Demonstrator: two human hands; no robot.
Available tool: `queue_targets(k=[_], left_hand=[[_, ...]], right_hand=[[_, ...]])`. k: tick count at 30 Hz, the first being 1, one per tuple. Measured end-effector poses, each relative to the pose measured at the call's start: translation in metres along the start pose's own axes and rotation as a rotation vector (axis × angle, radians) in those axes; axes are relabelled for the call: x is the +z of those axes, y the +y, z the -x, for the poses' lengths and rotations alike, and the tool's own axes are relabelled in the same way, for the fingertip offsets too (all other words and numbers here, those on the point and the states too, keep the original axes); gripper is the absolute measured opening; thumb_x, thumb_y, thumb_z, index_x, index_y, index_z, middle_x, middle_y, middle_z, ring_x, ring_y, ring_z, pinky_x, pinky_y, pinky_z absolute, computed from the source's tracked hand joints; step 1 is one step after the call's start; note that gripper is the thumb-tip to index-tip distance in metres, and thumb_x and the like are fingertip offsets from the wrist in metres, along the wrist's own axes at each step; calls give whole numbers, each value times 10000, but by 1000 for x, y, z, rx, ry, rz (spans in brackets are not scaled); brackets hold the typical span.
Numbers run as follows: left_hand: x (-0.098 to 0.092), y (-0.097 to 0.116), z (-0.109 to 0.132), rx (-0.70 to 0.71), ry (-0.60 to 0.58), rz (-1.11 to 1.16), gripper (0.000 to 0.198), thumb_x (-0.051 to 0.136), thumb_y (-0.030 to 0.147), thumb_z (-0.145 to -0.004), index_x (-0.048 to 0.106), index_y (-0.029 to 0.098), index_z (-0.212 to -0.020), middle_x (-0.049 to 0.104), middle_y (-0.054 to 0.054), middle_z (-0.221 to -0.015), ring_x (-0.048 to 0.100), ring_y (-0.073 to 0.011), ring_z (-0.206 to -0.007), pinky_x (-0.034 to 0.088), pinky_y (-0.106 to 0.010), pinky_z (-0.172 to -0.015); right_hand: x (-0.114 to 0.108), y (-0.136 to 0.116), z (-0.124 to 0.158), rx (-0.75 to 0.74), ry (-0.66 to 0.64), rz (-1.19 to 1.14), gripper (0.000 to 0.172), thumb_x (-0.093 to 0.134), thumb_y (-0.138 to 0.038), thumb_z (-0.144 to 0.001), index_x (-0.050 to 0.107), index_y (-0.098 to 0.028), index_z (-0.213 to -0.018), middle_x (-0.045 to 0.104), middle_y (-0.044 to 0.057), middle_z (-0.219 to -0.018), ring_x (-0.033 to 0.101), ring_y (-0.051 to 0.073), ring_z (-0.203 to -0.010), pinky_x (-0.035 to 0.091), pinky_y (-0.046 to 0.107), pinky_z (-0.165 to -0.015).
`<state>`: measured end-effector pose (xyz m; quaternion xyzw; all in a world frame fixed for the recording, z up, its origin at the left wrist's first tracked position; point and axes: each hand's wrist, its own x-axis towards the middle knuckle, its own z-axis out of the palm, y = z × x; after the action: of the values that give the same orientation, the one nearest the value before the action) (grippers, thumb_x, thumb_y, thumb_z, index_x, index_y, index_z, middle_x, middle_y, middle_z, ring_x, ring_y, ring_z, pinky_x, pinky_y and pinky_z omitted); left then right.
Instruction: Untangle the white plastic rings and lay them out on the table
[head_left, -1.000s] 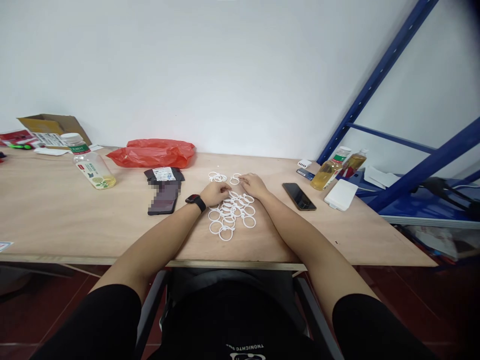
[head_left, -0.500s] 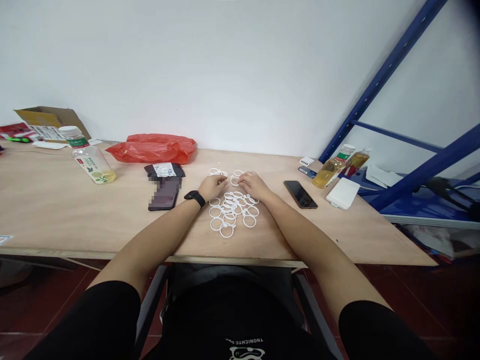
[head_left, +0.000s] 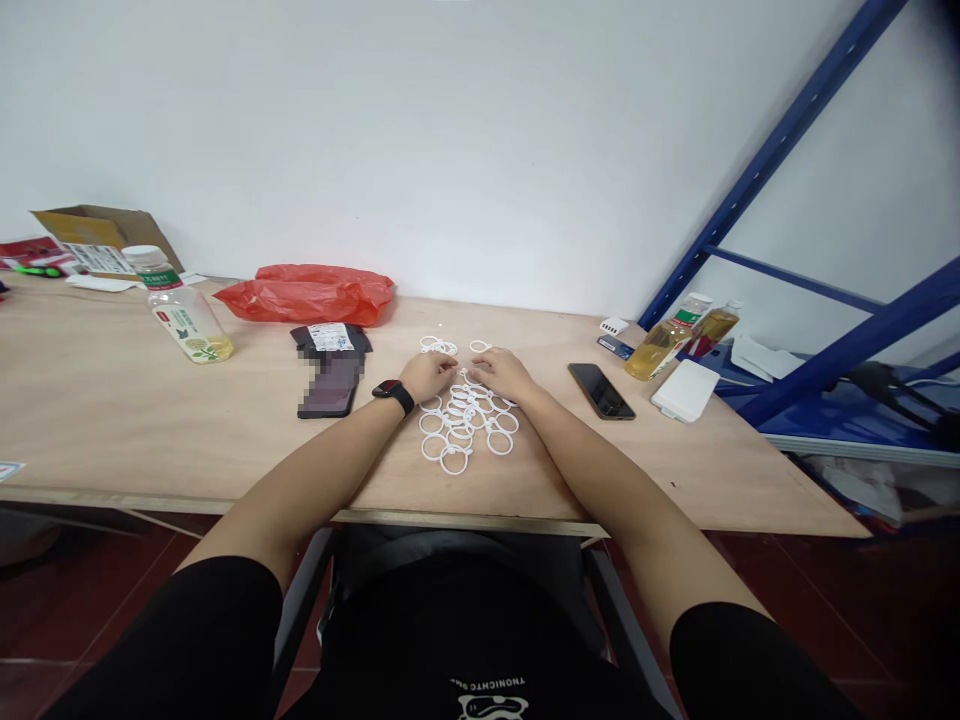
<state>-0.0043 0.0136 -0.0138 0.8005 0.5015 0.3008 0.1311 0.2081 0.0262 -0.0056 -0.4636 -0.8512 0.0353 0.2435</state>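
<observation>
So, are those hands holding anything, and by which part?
A white ring shows between the left hand and right hand; whether either grips it, or where, can't be told.

One head-worn view from above the black shirt (head_left: 405,630), forward and down over the nearby table (head_left: 187,425) toward the wall (head_left: 450,150).

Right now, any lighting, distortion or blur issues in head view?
Head view: wall softly lit, upper right corner dark; arms look stretched, wide-angle style; dark flat item partly pixelated; contact between fingers and white rings too small to judge.
</observation>
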Motion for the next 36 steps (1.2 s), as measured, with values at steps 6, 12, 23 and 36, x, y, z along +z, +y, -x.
queue_targets(k=[6,12,23,36], left_hand=[[4,-5,-2,-13,-29,-109,286,586,270,-833,763,198,-1047,746,-67,-1018,668,-215,-901,500,-294,-813],[2,1,1,35,-33,-117,288,589,312,-841,762,196,-1039,750,-68,-973,659,-209,-857,477,-290,-769],[-7,14,5,176,104,8,306,545,388,-934,773,191,-885,718,-44,-782,598,-150,-692,394,-261,-648],[-11,17,6,164,108,17,353,519,429,-938,771,189,-876,719,-46,-777,602,-154,-695,429,-270,-685]], right_hand=[[2,-14,-10,91,-66,91,242,674,-449,-811,772,-240,-887,726,60,-930,632,216,-913,442,299,-792],[3,-18,-7,35,-7,18,107,669,-253,-779,763,-222,-820,710,49,-875,627,192,-841,446,290,-763],[-4,-22,-4,-207,195,-438,123,609,-232,-867,728,-217,-895,722,47,-960,647,186,-941,478,328,-889],[-11,-25,-4,-138,127,-349,141,578,-278,-893,688,-204,-847,709,56,-947,623,191,-940,458,314,-889]])
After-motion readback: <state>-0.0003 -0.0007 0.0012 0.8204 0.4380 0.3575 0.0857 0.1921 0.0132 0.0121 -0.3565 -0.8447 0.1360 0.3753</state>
